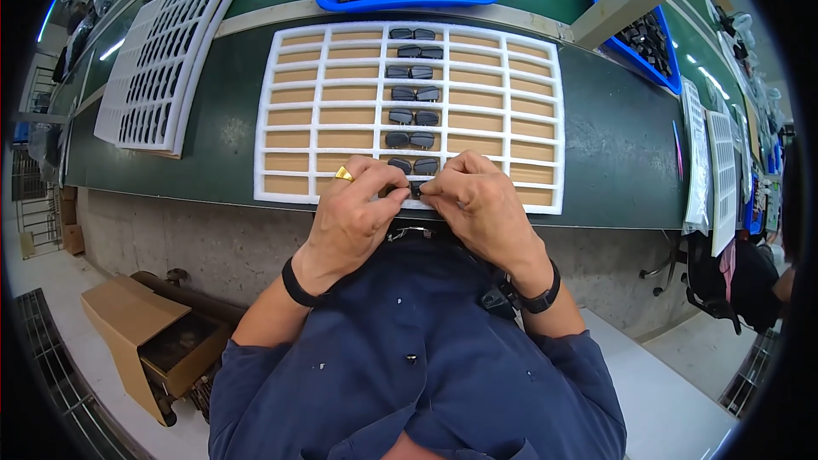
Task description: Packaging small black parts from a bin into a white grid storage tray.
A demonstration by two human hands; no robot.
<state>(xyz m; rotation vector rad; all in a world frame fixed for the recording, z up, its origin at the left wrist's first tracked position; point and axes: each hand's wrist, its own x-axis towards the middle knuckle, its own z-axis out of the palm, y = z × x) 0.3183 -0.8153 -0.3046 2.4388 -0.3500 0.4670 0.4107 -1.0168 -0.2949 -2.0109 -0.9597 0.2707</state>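
So both hands are crowded into the bottom slot of the middle column, lower centre of the frame. Left hand (362, 204) has thumb and forefinger pinched nearly together, right hand (477, 204) does the same from the other side, and between them is a small black plastic piece (416, 190). Looks like both have hold of it, but fingertips hide so much I can't tell if it's one piece or two. My guess on the fingertip grip: narrow slot, no room for a fist.

The white foam grid tray (265, 111) lies flat, centre of the frame, long slots crosswise. Seven pairs of angular black plastic pieces (402, 117) sit above the hands, presumably walled in so they don't drift. The shallow blue plastic bin (409, 2) of loose ones, top centre, is probably parked there for easy reach.
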